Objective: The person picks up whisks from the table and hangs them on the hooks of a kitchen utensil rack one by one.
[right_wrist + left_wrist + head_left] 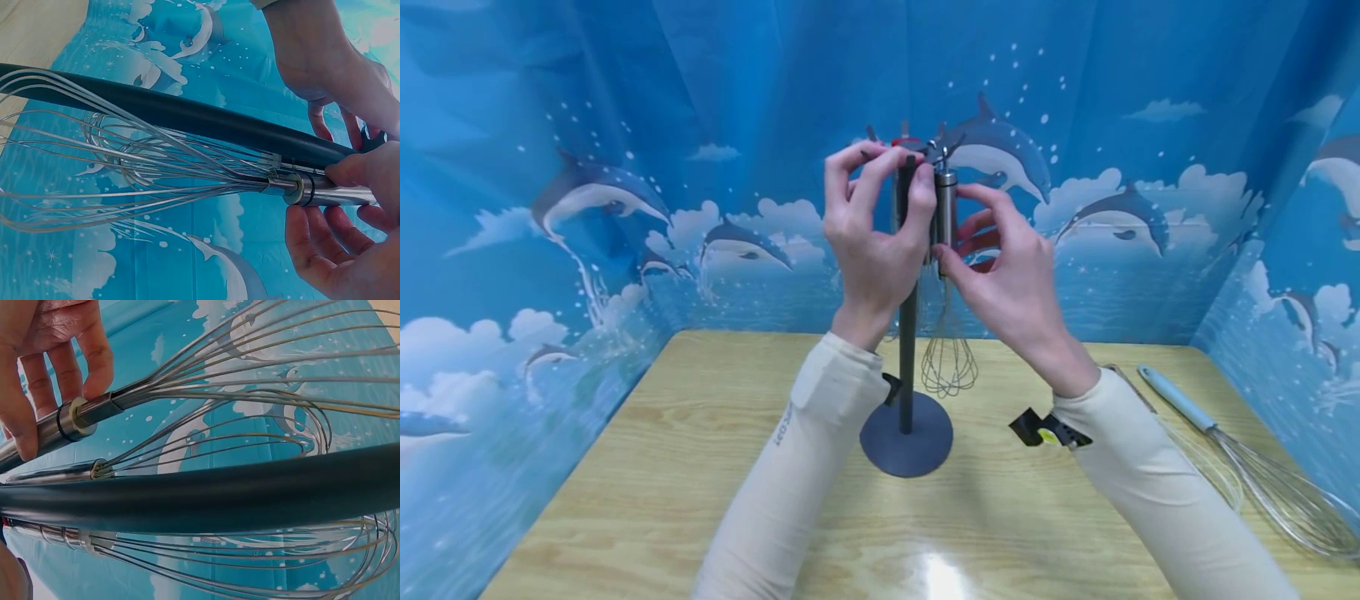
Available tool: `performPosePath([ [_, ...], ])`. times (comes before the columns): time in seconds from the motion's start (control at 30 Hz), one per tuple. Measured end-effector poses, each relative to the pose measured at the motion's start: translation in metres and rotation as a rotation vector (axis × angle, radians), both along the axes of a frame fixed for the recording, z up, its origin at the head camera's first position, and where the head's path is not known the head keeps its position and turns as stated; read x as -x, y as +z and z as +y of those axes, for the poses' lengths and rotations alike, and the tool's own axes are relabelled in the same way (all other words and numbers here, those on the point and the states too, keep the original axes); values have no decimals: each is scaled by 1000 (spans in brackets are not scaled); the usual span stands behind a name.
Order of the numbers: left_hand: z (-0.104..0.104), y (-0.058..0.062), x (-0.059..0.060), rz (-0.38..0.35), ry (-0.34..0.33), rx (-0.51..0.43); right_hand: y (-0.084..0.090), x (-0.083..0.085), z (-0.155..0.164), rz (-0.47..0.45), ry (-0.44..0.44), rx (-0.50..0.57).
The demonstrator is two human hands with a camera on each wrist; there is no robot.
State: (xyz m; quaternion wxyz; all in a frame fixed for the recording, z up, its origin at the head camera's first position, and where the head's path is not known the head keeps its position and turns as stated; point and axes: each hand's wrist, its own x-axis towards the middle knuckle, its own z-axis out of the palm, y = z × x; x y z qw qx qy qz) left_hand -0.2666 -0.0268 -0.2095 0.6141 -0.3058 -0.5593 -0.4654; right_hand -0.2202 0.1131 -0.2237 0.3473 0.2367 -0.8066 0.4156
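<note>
A dark utensil stand (907, 358) rises from a round base, with hooks (942, 142) around its top. My left hand (880, 217) grips the stand's top, thumb and fingers bent about it. To its right, my right hand (1015, 258) holds the steel handle of a whisk (306, 189) between thumb and fingers. That whisk hangs upright, its loop at a hook and its wires pointing down. Beyond the post, the left wrist view shows a second whisk (56, 472) and a third whisk (62, 536) hanging, partly hidden by the post.
On the wooden table (700, 433), a large whisk with a light blue handle (1176, 396) lies at the right. Beside it another whisk (1206, 462) is partly covered by the right sleeve. A blue dolphin-print curtain (820, 83) encloses the back and sides.
</note>
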Motion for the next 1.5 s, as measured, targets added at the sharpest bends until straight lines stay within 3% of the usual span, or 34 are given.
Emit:
performPosePath([
  [0.8, -1, -1, 0, 2, 8, 10, -7, 1, -1, 1, 10, 33],
  [1.1, -3, 2, -1, -5, 3, 15, -5, -3, 9, -24, 70, 23],
  [1.5, -3, 4, 1, 11, -12, 1, 5, -15, 53, -16, -106, -41],
])
